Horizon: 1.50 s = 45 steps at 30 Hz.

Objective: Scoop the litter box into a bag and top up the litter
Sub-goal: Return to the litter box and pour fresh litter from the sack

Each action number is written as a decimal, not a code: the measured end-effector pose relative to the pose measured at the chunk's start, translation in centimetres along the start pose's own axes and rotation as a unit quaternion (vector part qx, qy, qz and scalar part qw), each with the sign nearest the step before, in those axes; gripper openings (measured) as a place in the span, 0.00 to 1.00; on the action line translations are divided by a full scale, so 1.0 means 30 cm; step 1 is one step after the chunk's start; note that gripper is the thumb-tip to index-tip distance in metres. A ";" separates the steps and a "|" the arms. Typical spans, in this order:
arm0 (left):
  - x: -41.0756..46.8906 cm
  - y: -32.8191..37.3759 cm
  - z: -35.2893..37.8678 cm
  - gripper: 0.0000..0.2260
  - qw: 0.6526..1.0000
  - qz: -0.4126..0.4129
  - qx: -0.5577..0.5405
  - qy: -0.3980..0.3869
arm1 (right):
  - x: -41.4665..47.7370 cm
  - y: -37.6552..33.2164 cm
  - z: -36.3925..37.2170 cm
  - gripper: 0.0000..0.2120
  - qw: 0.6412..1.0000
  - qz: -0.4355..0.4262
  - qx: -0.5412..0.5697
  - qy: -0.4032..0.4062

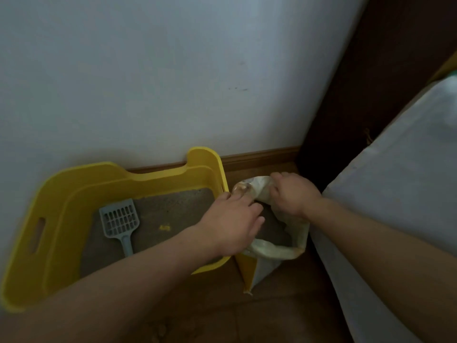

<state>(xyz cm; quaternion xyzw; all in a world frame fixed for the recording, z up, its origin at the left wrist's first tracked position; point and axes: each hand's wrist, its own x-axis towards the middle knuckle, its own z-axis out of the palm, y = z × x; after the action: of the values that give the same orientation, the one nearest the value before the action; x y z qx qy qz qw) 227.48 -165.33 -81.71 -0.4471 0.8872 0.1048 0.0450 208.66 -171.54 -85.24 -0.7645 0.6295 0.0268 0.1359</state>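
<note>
A yellow litter box (61,189) stands on the floor against the wall, filled with grey litter (170,209). A pale blue slotted scoop (120,222) lies in the litter at the left, and a small yellow speck (165,227) lies near the middle. Right of the box stands an open litter bag (277,251), yellow and white, with its top rolled down and grey litter showing inside. My left hand (233,224) grips the bag's left rim next to the box wall. My right hand (293,194) grips the far right rim.
A white wall rises behind the box, with a wooden skirting board (259,157) along its foot. A bed with a pale sheet (395,181) fills the right side, close to the bag. Dark wooden furniture (358,82) stands in the corner. The floor (210,305) is brown wood.
</note>
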 end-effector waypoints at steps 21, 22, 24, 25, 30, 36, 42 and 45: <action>0.042 0.103 0.081 0.16 0.978 0.095 0.124 -0.139 | 0.042 0.040 0.042 0.19 0.997 -0.012 0.078 -0.005; 0.045 0.105 0.085 0.15 0.978 0.093 0.130 -0.137 | 0.043 0.041 0.044 0.19 0.996 -0.007 0.084 -0.003; 0.055 0.111 0.088 0.13 0.977 0.083 0.134 -0.142 | 0.051 0.044 0.049 0.19 0.995 0.005 0.101 0.002; 0.059 0.113 0.088 0.12 0.977 0.079 0.134 -0.145 | 0.054 0.043 0.050 0.19 0.993 0.011 0.113 0.006; 0.062 0.118 0.080 0.09 0.979 0.070 0.124 -0.145 | 0.065 0.044 0.046 0.14 0.989 0.030 0.147 0.015; 0.047 0.117 0.073 0.06 0.986 0.058 0.102 -0.121 | 0.053 0.042 0.028 0.07 0.985 0.028 0.168 0.029; 0.011 0.114 0.073 0.05 0.993 0.056 0.030 -0.095 | 0.027 0.043 -0.024 0.03 0.985 0.038 0.165 0.045; -0.017 0.114 0.052 0.04 0.997 0.050 -0.002 -0.060 | 0.005 0.047 -0.068 0.04 0.984 0.048 0.155 0.066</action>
<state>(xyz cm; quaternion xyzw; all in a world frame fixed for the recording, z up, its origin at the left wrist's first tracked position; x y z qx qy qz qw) 225.01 -162.59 -82.64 -0.3951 0.9039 0.1356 0.0919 207.06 -172.41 -83.56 -0.7028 0.6699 -0.1150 0.2100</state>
